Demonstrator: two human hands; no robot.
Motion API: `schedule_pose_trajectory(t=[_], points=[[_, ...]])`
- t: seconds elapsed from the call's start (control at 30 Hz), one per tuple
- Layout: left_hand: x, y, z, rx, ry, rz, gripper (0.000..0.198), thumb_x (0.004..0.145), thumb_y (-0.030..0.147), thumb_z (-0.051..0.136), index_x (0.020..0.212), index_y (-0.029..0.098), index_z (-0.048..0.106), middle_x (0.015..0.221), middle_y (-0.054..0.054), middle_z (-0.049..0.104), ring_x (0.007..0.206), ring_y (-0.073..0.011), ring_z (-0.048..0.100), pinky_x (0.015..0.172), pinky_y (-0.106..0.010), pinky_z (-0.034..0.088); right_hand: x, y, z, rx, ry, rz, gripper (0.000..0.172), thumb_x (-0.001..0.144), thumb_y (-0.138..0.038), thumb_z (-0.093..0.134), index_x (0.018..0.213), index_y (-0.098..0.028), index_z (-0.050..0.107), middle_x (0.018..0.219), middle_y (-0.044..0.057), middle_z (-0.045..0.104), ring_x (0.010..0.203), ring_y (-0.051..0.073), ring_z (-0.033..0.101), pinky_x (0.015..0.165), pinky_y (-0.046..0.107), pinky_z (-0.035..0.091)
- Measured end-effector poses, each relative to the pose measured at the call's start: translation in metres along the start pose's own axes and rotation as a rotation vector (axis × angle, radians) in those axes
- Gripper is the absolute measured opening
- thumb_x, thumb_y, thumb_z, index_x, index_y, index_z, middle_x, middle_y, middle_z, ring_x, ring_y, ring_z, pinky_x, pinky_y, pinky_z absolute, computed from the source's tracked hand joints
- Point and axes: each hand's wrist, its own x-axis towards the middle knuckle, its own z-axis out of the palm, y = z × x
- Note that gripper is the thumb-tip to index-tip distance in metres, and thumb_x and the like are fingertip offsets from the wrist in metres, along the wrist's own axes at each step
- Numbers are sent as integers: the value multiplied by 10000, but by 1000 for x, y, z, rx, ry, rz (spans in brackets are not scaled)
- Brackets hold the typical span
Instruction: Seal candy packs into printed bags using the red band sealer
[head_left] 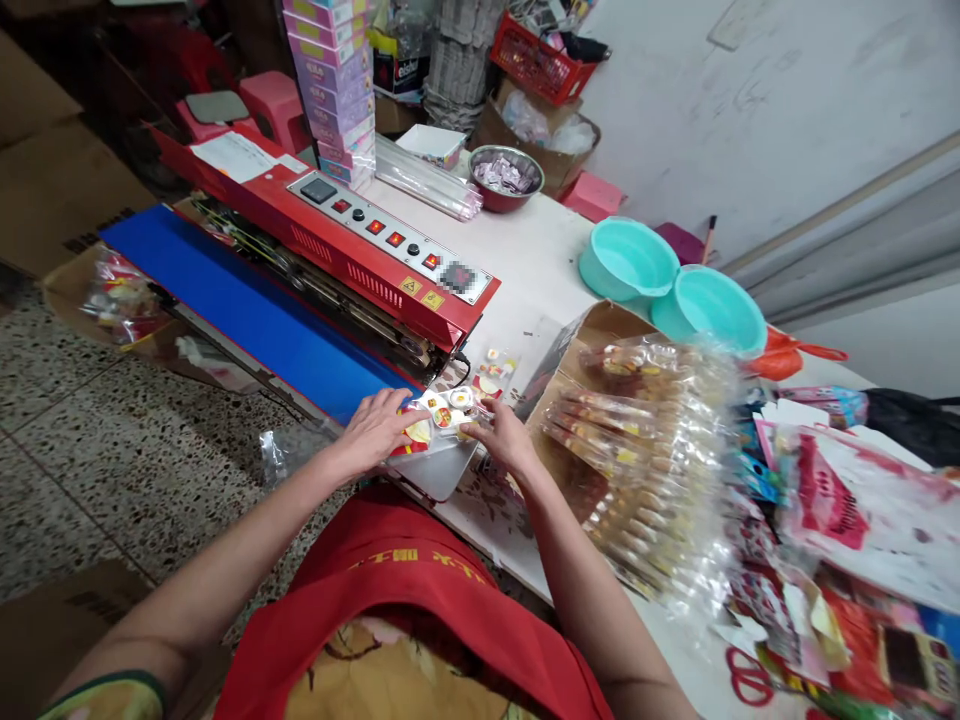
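Observation:
A clear plastic packet (448, 411) with small colourful items inside lies at the near end of the red sealing machine (352, 245), just past its blue conveyor belt (247, 310). My left hand (377, 428) rests flat on the packet's left end, fingers stretched out. My right hand (501, 432) pinches the packet's right edge with its fingers curled. A second packet (495, 368) lies just behind, by the machine's end.
A cardboard box (600, 325) full of stacked clear packets (645, 450) stands right of my hands. Two teal basins (671, 280), a metal bowl (505, 176) and stacked purple boxes (334, 80) sit further back. Red scissors (750, 675) and loose packaging crowd the right.

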Motion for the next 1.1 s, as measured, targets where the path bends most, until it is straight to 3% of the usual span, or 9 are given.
schedule_pose_trajectory(t=[0.13, 0.4, 0.53, 0.63, 0.83, 0.97, 1.03, 1.1], points=[[27, -3, -17, 64, -203, 101, 265, 807, 302, 624, 1069, 285, 656, 1171, -96, 491, 1096, -298, 477, 832, -393, 444, -6, 1, 18, 45, 23, 21, 743, 730, -404, 813, 1349, -162, 480, 1253, 141, 610, 1112, 300, 590, 898, 372, 463], [61, -5, -32, 94, -314, 265, 165, 765, 173, 568, 902, 230, 642, 1104, -76, 517, 1030, -254, 475, 783, -324, 405, -3, 16, 30, 236, 124, -43, 740, 703, -416, 825, 1327, -165, 516, 1248, 134, 611, 1112, 305, 578, 939, 413, 454], [62, -5, -30, 72, -232, 310, 78, 763, 154, 586, 788, 204, 640, 1266, -67, 492, 1156, -271, 415, 891, -372, 391, -4, 23, 36, 311, 141, -132, 820, 650, -444, 861, 1336, -151, 519, 1284, 154, 581, 1149, 329, 545, 971, 446, 439], [59, -7, -29, 4, -121, 358, 56, 780, 184, 625, 813, 213, 660, 1369, -49, 440, 1257, -277, 344, 983, -418, 360, -8, 23, 38, 326, 148, -174, 912, 593, -459, 894, 1361, -153, 509, 1311, 168, 553, 1182, 347, 512, 1002, 473, 416], [71, 8, -25, -215, 125, 383, 58, 812, 250, 643, 812, 215, 689, 1226, -57, 512, 1153, -247, 448, 1002, -408, 382, -21, 3, 35, 378, 156, -360, 801, 562, -524, 895, 1269, -270, 619, 1314, 100, 531, 1236, 314, 454, 1076, 462, 346], [77, 21, -17, -457, 230, 282, 73, 802, 239, 632, 761, 194, 673, 1136, -53, 548, 1107, -220, 519, 978, -363, 412, -19, -6, 33, 581, 81, -383, 483, 711, -571, 786, 1093, -282, 721, 1287, 80, 541, 1235, 280, 467, 1086, 440, 326], [75, 20, -10, -647, 249, 158, 103, 784, 250, 640, 864, 200, 680, 1155, -52, 564, 1074, -204, 556, 922, -332, 448, -15, -7, 33, 732, 73, -290, 386, 745, -596, 737, 890, -238, 759, 1237, 92, 573, 1228, 277, 483, 1073, 431, 334], [71, 14, -3, -844, 223, -60, 336, 737, 307, 692, 1056, 207, 655, 1161, -64, 597, 958, -187, 605, 803, -304, 484, -12, -8, 32, 834, 42, -217, 392, 720, -602, 746, 735, -210, 743, 1217, 105, 594, 1235, 285, 487, 1059, 424, 338]])
